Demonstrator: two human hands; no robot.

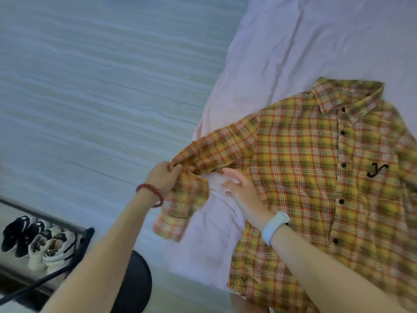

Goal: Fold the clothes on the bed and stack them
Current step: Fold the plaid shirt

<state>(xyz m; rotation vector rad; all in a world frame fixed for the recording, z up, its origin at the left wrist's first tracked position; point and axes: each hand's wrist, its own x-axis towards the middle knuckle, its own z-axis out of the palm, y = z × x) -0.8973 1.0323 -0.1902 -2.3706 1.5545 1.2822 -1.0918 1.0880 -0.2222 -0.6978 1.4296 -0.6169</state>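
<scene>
Two bare forearms reaching in from the bottom edge, seen from the head camera looking down. Left hand (163, 177) closed in a pinch on the sleeve (216, 150) of a plaid shirt (300, 168), holding it up off the bed near the mattress edge, with the cuff end (178, 213) drooping below the wrist. Red beaded bracelet (150, 193) around that left wrist. Right hand (241, 190) with fingers loosely spread and slightly curled, palm down, hovering at the shirt's side seam just under the lifted sleeve; blurred, so cannot tell whether the fingertips touch the cloth. Pale blue wristband (275, 227) on the right wrist.

Shirt in yellow, orange and green check, spread front-up on the bed (266, 53), collar (348, 98) toward the top right, hem toward the bottom. Row of dark buttons (343, 165) fastened down the front placket. Dark embroidered letter (377, 169) on the chest, right of the buttons. Bed covered by a wrinkled pale pink sheet, filling the right half of the view.

Pale wood-grain floor (94, 91) across the left half. Black round stool seat (135, 283) at the bottom, between the forearms. Low dark metal rack (74, 224) at the lower left corner, holding two black shoes (21, 233) and two cream ones (49, 247) side by side.
</scene>
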